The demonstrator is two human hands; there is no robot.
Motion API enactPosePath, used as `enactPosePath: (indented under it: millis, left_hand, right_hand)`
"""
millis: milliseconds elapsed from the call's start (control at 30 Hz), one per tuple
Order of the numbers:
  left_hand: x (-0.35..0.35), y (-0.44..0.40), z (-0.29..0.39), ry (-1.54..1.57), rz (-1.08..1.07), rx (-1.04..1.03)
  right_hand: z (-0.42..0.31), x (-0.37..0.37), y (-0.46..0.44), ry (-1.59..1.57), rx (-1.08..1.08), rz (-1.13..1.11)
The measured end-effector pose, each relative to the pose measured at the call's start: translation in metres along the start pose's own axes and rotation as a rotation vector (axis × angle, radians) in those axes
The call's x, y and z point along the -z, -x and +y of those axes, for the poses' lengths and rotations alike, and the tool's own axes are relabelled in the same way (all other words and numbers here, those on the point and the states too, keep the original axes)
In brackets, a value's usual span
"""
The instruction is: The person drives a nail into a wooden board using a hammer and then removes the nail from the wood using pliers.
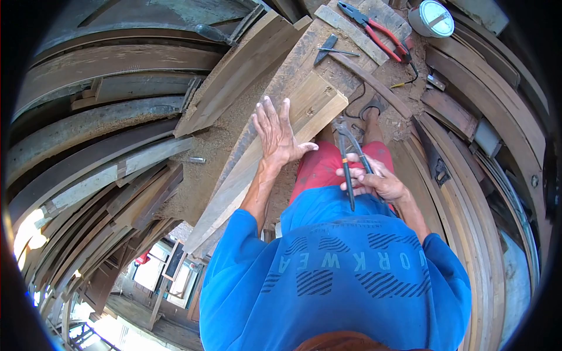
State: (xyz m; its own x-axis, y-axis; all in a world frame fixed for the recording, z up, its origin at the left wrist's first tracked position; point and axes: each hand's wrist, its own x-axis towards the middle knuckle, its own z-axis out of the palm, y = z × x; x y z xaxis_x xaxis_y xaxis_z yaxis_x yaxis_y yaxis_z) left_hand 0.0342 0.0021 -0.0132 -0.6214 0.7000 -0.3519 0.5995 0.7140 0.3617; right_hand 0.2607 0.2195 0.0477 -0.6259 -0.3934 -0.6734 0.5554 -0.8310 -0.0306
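My left hand [274, 136] lies with spread fingers on a long, pale wooden beam [319, 111]. The beam runs from the lower left to the upper right and has a dark, rough hole near its end. In my right hand [377, 180] is a pair of pincers [350, 146] with dark handles and orange bands. Their jaws point away from me, close to the beam's end, and the handles are parted. Beyond the beam a claw hammer [328, 49] rests on the worn bench [298, 58], next to red-handled pliers [380, 35].
A white lidded bucket [436, 19] stands at the top right. Stacked boards [105, 114] crowd the left, and more planks [468, 216] line the right with a handsaw [436, 155] among them. Sawdust [202, 175] covers the ground. A thick plank [234, 70] stands left of the bench.
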Motion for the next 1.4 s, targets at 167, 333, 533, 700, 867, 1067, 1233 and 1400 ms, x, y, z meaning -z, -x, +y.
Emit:
enactPosePath:
  millis: [167,333,533,700,867,1067,1233,1400]
  left_hand:
    - [-0.007,-0.015,-0.012,-0.054,-0.190,0.052]
    - [0.015,-0.039,-0.035,-0.034,-0.101,0.056]
    - [0.037,-0.080,-0.081,0.149,-0.320,0.236]
    - [0.044,-0.094,-0.086,0.137,-0.463,0.281]
    - [0.058,-0.077,-0.054,0.069,-0.358,0.317]
    - [0.048,-0.057,-0.050,0.054,-0.168,0.241]
    - [0.048,-0.047,-0.039,0.045,-0.073,0.204]
    - [0.047,-0.044,-0.037,0.035,-0.067,0.215]
  right_hand:
    - [0.013,-0.022,-0.034,0.168,0.018,0.053]
    - [0.017,-0.026,-0.058,0.257,0.053,-0.018]
    - [0.003,-0.052,-0.076,0.125,0.072,-0.064]
    - [0.000,-0.044,-0.096,0.056,0.041,-0.139]
    - [-0.003,-0.043,-0.099,-0.090,0.030,-0.212]
    - [0.000,-0.037,-0.095,-0.225,0.032,-0.271]
    - [-0.005,-0.035,-0.093,-0.295,0.010,-0.306]
    - [0.000,-0.032,-0.089,-0.207,0.036,-0.162]
